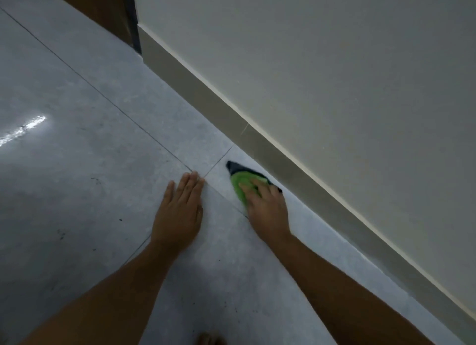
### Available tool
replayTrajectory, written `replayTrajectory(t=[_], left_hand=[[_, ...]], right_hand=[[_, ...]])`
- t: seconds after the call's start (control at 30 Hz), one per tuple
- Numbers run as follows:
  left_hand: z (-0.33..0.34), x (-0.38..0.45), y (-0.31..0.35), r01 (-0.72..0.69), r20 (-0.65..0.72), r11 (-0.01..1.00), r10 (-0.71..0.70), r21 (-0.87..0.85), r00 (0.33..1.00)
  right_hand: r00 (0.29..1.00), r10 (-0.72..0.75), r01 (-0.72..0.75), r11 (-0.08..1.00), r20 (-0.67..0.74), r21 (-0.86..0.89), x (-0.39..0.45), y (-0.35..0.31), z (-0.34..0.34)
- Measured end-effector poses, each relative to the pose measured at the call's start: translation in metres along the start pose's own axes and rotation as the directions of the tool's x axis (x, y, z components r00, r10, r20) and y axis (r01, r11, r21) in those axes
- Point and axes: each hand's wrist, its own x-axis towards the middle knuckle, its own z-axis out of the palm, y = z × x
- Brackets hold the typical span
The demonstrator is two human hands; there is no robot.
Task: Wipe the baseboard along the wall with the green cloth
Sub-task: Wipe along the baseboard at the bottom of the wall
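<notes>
Right hand (265,203) presses green cloth (238,187) flat on floor (103,164), grip open, beside baseboard (296,162); left hand (177,216) braces, empty. Next: raise cloth onto baseboard.

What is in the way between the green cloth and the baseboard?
Nothing visible. The right hand presses the green cloth flat on the floor, and only a narrow strip of bare tile lies between it and the baseboard.
</notes>
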Motion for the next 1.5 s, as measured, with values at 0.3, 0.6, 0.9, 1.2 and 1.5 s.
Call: replayTrajectory(t=[0.3, 0.6, 0.9, 1.2, 1.5], left_hand=[[-0.001, 0.003, -0.003, -0.007, 0.005, 1.000, 0.007, -0.013, 1.000], [0.000, 0.001, 0.000, 0.019, -0.013, 0.999, -0.020, -0.025, 1.000], [0.000, 0.003, 0.002, 0.022, -0.020, 1.000, -0.022, -0.007, 1.000], [-0.003, 0.003, 0.000, 0.021, -0.012, 1.000, -0.021, -0.016, 1.000], [0.000, 0.002, 0.001, 0.033, -0.025, 0.999, -0.034, -0.028, 0.999]], right_hand=[[0.988, 0.051, -0.018, 0.975, 0.148, -0.220, 0.008, 0.028, -0.009], [0.914, 0.331, -0.233, 0.902, 0.235, -0.364, -0.150, 0.138, -0.031], [0.965, 0.226, -0.208, 0.969, 0.134, -0.133, 0.010, 0.015, -0.015], [0.980, -0.100, 0.114, 0.991, 0.172, -0.069, 0.019, 0.031, -0.012], [0.967, 0.225, -0.192, 0.951, 0.117, -0.244, -0.103, 0.100, -0.020]])
